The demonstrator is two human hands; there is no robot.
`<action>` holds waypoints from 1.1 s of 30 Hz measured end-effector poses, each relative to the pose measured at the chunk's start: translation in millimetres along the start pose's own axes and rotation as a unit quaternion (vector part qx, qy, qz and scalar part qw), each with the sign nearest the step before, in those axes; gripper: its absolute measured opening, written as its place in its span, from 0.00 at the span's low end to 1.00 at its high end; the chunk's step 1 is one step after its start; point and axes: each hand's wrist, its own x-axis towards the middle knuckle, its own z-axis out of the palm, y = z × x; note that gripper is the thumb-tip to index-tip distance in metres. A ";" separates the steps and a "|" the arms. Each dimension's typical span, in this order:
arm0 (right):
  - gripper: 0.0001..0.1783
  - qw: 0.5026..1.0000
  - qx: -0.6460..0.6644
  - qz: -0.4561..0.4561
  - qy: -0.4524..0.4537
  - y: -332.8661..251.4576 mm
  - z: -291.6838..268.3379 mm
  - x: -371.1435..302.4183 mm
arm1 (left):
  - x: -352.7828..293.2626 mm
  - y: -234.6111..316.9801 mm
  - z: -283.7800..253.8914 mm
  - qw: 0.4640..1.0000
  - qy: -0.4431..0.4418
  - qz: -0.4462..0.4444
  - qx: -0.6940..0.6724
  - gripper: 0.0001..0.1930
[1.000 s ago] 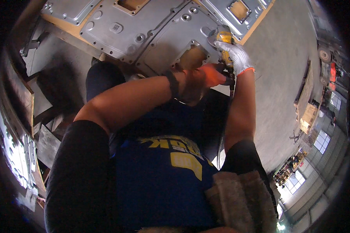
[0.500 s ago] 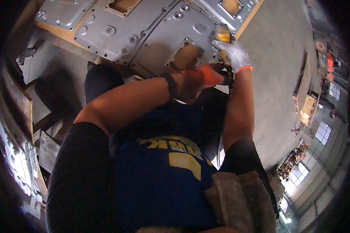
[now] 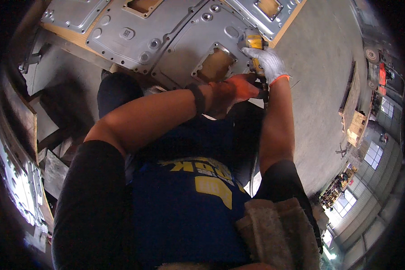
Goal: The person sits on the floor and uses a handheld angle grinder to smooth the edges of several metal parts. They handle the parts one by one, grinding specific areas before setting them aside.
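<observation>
My right hand, in a white knit glove with an orange cuff, is closed around a yellow and grey hand-held power tool. The tool's head rests at the right edge of a grey metal panel with a rectangular cutout and several small holes. My left hand, in an orange glove, reaches across to the tool's rear end, its fingers closed there by a dark hose or cord. The left fingertips are partly hidden in shadow. Whether the tool's head touches the panel cannot be made out.
Similar metal panels lie alongside on a wooden-topped table. Grey concrete floor stretches to the right, with wooden boards and a cardboard box farther off. Shiny metal parts stand at far left.
The tool and my right hand have shifted slightly left along the panel's edge, with the tool tilting a little. My left hand stays nearly in place.
</observation>
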 end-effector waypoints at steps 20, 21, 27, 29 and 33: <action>0.33 0.997 0.052 -0.041 -0.043 -29.5 9.1 -9.8 | -5.5 -17.1 -2.6 0.994 0.057 0.034 -0.082 0.29; 0.33 0.996 0.065 -0.026 -0.050 -29.3 9.1 -7.7 | -5.0 -19.3 -1.8 0.992 0.059 0.039 -0.109 0.29; 0.30 0.995 0.094 -0.032 -0.002 -5.5 11.9 11.7 | -31.8 25.9 -14.0 0.997 0.014 0.047 0.060 0.24; 0.30 0.992 0.114 -0.049 -0.035 -24.7 10.7 4.6 | -43.0 36.1 -18.8 0.993 0.002 0.080 0.085 0.22; 0.29 0.991 0.127 -0.014 -0.037 -35.1 12.2 3.9 | 0.7 -33.8 -26.2 0.954 0.044 0.231 0.185 0.22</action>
